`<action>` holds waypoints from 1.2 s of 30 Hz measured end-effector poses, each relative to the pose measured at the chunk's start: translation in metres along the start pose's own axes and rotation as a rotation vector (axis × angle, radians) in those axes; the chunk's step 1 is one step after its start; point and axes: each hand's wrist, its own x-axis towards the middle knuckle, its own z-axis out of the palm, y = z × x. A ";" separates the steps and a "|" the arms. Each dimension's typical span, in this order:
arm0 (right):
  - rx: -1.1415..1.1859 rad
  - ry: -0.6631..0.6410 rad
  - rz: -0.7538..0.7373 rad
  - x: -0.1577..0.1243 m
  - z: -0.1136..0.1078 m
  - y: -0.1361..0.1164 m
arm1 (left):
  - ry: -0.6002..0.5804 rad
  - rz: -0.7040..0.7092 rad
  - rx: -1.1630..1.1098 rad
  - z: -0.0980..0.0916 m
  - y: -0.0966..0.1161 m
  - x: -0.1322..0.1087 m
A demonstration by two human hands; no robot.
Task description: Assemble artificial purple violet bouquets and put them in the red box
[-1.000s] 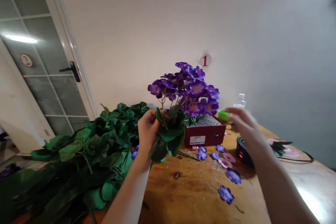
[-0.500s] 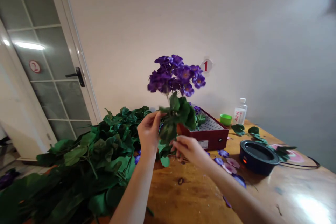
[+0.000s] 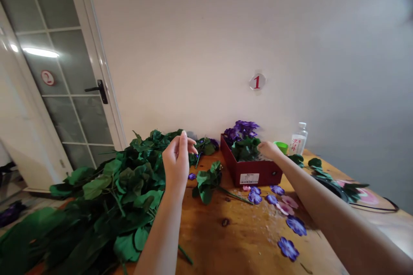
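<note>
The person's left hand (image 3: 177, 162) is being held upright and empty, fingers half-curled and touching nothing, just beside a heap of artificial leaves (image 3: 119, 184) spreading across the table's left side. The right hand (image 3: 269, 150) is reaching across the table, fingers bent down at the far edge of a red cardboard box (image 3: 254, 175); whether it is gripping anything cannot be told. A bunch of artificial purple flowers (image 3: 241, 131) is sitting in the box, its dark green leaves massed under the blooms and hiding the stems. A white label (image 3: 249, 178) is marking the box front. A leafy artificial sprig (image 3: 206, 182) is lying on the wooden table (image 3: 222, 240) in front of the box, between the hands, its long green stem pointing right. Loose purple blossoms (image 3: 288, 226) and pale pink petals (image 3: 285, 204) are scattered beside it. A plastic water bottle (image 3: 298, 141) and a green cap (image 3: 281, 147) are standing just behind the right hand.
</note>
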 end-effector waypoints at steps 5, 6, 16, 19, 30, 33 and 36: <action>0.314 0.129 0.048 -0.019 -0.023 -0.007 | 0.020 0.002 0.180 -0.008 -0.002 0.004; 0.386 0.166 0.028 -0.029 -0.031 -0.014 | 0.037 0.005 0.210 -0.011 -0.001 0.005; 0.799 0.554 -0.123 -0.151 -0.123 -0.061 | -0.238 0.065 0.625 -0.019 0.006 0.005; 0.505 0.247 -0.188 -0.145 -0.119 -0.055 | -0.792 0.081 1.212 0.010 -0.024 -0.019; 0.101 -0.261 -0.331 -0.143 -0.091 -0.071 | -1.349 0.422 1.197 0.071 -0.116 -0.115; 0.124 -0.322 -0.327 -0.147 -0.101 -0.065 | -1.354 0.587 1.137 0.053 -0.109 -0.098; 0.134 -0.313 -0.325 -0.146 -0.106 -0.060 | -1.395 0.767 1.028 0.028 -0.085 -0.095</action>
